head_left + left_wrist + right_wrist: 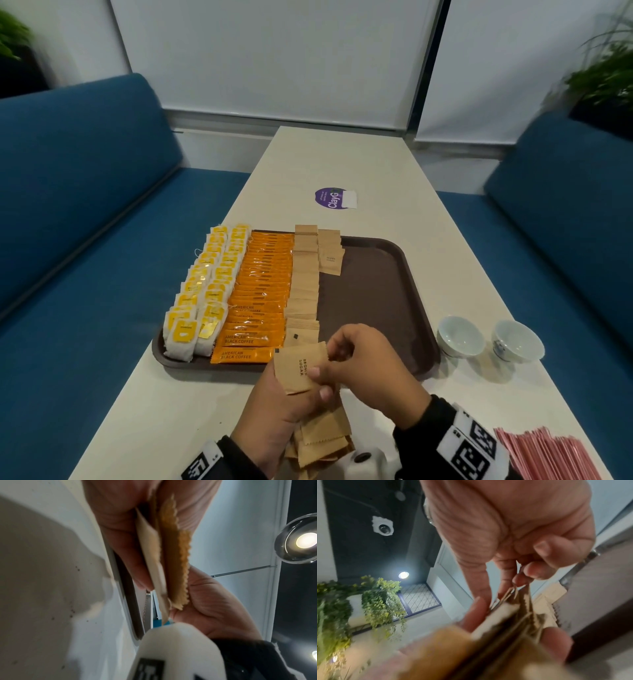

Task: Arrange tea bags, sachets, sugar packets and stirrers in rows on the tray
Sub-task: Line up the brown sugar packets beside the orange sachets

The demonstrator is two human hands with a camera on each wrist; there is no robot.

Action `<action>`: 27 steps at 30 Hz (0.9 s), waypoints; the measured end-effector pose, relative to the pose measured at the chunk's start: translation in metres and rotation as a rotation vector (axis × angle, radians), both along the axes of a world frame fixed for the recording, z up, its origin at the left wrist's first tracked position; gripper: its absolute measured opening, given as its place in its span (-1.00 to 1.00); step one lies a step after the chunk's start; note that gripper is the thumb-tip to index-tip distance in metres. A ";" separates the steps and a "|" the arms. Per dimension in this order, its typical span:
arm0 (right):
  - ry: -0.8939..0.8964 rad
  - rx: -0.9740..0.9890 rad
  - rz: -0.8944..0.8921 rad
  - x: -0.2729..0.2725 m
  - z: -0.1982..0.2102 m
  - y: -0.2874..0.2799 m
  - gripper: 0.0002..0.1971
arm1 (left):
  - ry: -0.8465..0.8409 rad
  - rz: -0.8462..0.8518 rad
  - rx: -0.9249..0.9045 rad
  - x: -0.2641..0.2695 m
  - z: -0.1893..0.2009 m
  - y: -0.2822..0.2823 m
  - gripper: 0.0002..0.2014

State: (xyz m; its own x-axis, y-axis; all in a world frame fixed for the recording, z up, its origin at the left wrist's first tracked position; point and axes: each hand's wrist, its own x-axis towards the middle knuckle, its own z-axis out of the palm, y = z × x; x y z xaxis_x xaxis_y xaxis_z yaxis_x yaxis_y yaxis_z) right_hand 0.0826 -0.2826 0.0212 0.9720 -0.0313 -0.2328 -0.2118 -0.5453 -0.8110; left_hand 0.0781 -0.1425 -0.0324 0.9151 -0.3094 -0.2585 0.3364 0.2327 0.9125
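A brown tray point(376, 274) holds two rows of yellow-tagged tea bags point(205, 291), a row of orange coffee sachets point(262, 294), a long row of brown sugar packets point(305, 284) and a short second row point(329, 253) at the far end. Over the tray's near edge my left hand point(284, 397) grips a stack of brown sugar packets point(322, 442). My right hand point(332, 359) pinches the edge of the top packet point(296, 370). The left wrist view shows the packets point(171, 561) held edge-on. In the right wrist view, my right fingertips point(537, 572) pinch the stack point(513, 622).
Two small white cups point(460, 337) point(517, 341) stand right of the tray. A pile of thin pink sticks point(548, 455) lies at the near right table corner. A purple sticker point(330, 198) sits beyond the tray. Blue sofas point(85, 205) flank the narrow table.
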 end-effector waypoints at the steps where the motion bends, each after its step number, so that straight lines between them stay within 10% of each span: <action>1: 0.007 0.070 -0.005 0.001 0.000 0.000 -0.73 | 0.007 0.004 -0.005 0.001 -0.001 0.000 -0.17; 11: -0.019 0.547 -0.242 0.037 0.025 -0.025 -0.84 | 0.132 -0.002 -0.086 0.011 0.005 0.010 -0.37; 18: -0.041 0.005 -0.261 0.132 0.015 -0.064 -0.91 | 0.140 -0.022 -0.065 0.020 0.000 0.019 -0.10; 27: 0.127 -0.121 -0.281 0.213 -0.027 -0.056 -0.83 | 0.135 -0.014 0.030 0.026 -0.010 0.028 0.18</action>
State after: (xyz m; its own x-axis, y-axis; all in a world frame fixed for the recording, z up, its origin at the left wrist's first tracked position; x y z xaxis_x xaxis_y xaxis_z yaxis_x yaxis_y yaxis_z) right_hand 0.2958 -0.3381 -0.0054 0.8849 -0.3288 -0.3298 -0.4628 -0.5423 -0.7012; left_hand 0.1045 -0.1146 -0.0420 0.8671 -0.3120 -0.3884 0.4598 0.2009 0.8650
